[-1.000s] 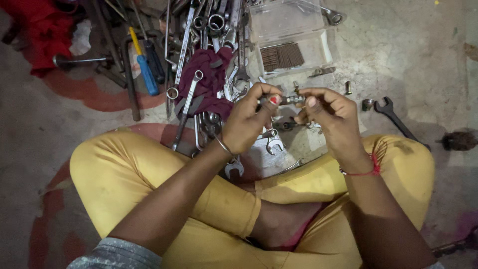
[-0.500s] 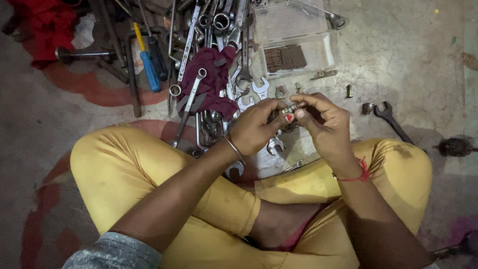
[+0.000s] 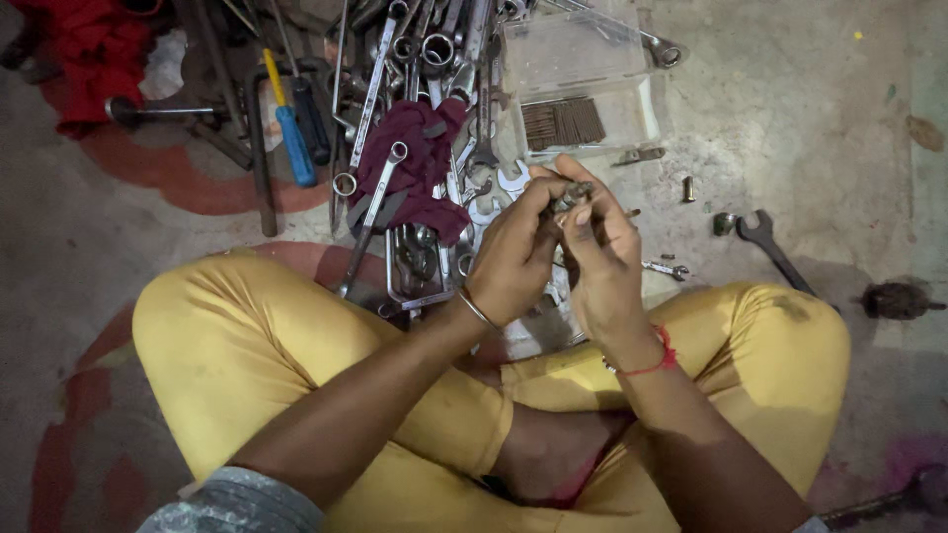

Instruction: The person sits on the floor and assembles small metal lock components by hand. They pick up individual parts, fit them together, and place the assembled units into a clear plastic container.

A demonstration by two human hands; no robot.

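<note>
I sit cross-legged on the floor in yellow trousers (image 3: 247, 365). My left hand (image 3: 513, 262) and my right hand (image 3: 600, 262) meet above my lap, fingertips pinched together on a small dark metal part (image 3: 571, 195). What kind of part it is cannot be made out. A metal bangle circles my left wrist and a red thread my right wrist. Just beyond the hands lies a heap of spanners (image 3: 415, 59) partly draped by a maroon cloth (image 3: 420, 163).
A clear plastic box (image 3: 583, 69) holding a row of thin dark bits stands behind the hands. A blue-handled screwdriver (image 3: 291, 138) and a red cloth (image 3: 84, 49) lie at the left. A dark spanner (image 3: 775, 252) and small loose parts lie on the concrete at the right.
Both hands have drawn closer together around the small part, fingers curling tighter over it. The view has shifted slightly.
</note>
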